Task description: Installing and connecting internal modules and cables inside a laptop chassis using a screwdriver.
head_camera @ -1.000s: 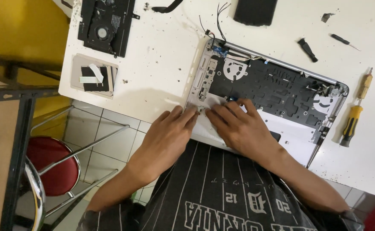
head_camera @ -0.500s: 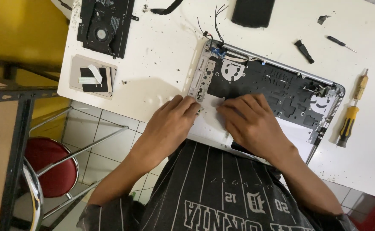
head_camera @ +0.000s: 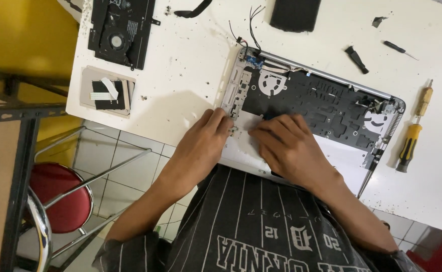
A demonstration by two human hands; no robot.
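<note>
Nearest the camera, the person's striped dark shirt [head_camera: 261, 221] fills the lower edge, with both forearms reaching up onto the white table [head_camera: 191, 65]. The left hand [head_camera: 201, 143] lies palm down at the left near corner of the opened laptop shell [head_camera: 322, 100], its fingers half curled with the tips resting on the pale metal strip along that edge. Whether they pinch anything cannot be told. The right hand [head_camera: 286, 146] lies just beside it, palm down over the white near panel of the shell, fingers bent and pressed together toward the left hand; whatever lies under the fingertips is hidden. The shell sits at the table's near edge, turned at an angle, its dark inner plate exposed.

To the right of the shell lies a yellow-handled screwdriver [head_camera: 413, 141]. To the left, near the table's edge, rests a small grey board with a white ribbon cable [head_camera: 107, 93]. Farther back lie a black fan assembly [head_camera: 120, 30], loose black wires [head_camera: 246, 25], a black rectangular pad [head_camera: 295, 14] and a small black screwdriver [head_camera: 398, 49]. Below the table stands a red stool [head_camera: 62, 196].
</note>
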